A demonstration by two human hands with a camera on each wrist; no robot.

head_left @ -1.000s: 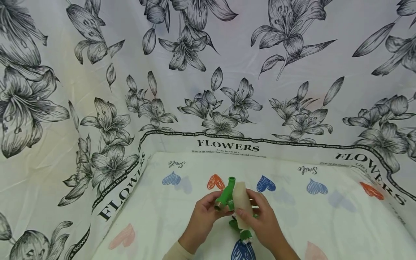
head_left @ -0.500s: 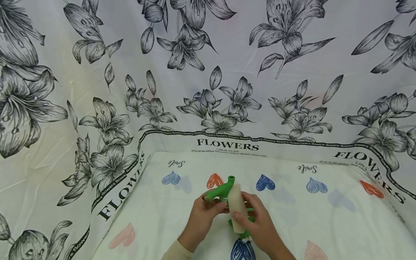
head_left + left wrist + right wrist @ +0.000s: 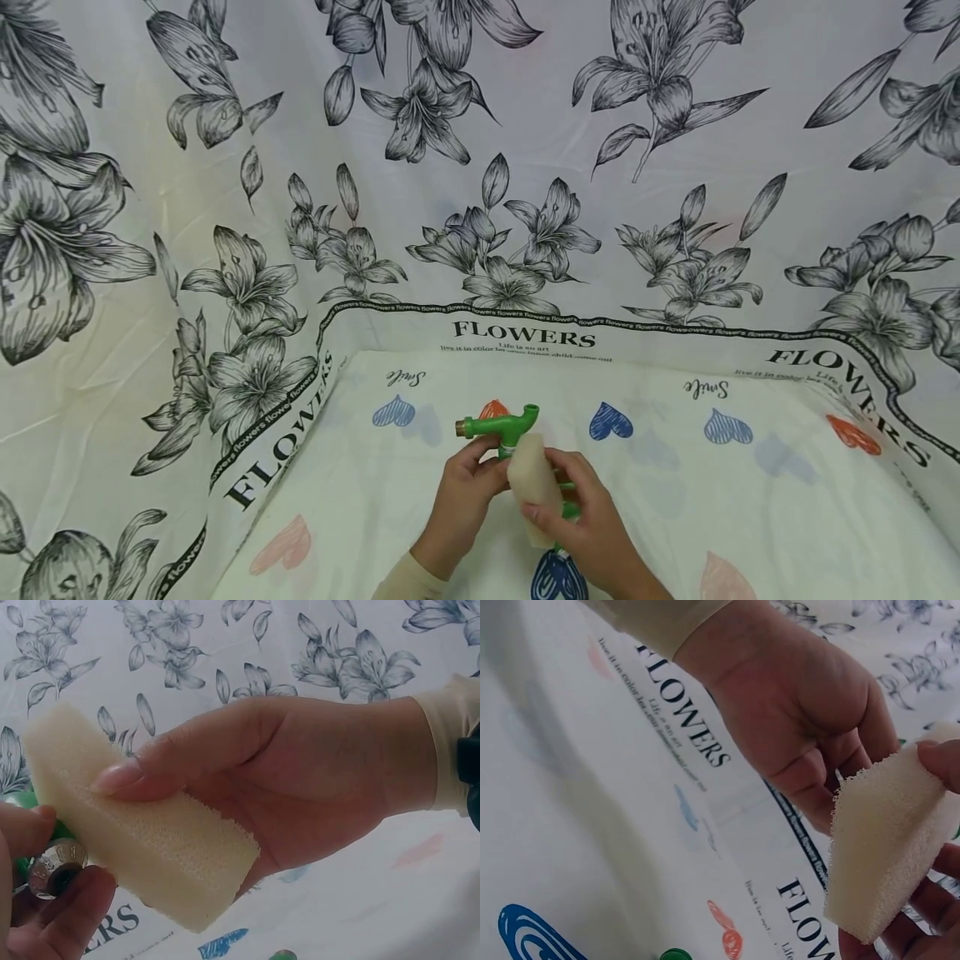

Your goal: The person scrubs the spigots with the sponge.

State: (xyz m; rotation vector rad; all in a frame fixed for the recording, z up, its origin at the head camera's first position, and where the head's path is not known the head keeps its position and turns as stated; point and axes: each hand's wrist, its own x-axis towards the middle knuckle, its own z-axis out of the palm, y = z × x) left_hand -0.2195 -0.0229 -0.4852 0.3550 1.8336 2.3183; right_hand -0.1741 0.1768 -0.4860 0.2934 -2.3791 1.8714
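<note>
In the head view, my left hand (image 3: 463, 493) grips a green tap (image 3: 504, 427) with a brass threaded end that points left and a spout that turns up at the right. My right hand (image 3: 596, 521) holds a cream sponge block (image 3: 534, 483) between thumb and fingers, right against the tap's lower part, which it hides. The left wrist view shows the thumb lying on the sponge (image 3: 150, 825), and left-hand fingers around a shiny metal part (image 3: 56, 868) of the tap. In the right wrist view, the sponge (image 3: 885, 832) covers most of the tap.
Behind the right hand, another green piece (image 3: 570, 508) is partly hidden near the cloth. A white cloth (image 3: 420, 475) printed with hearts covers the surface. Flower-printed curtain fabric (image 3: 510, 283) rises at the back and left.
The tap has turned in my left hand: its threaded end swung from pointing down toward me to pointing left. The sponge has shifted left and slightly down with my right hand.
</note>
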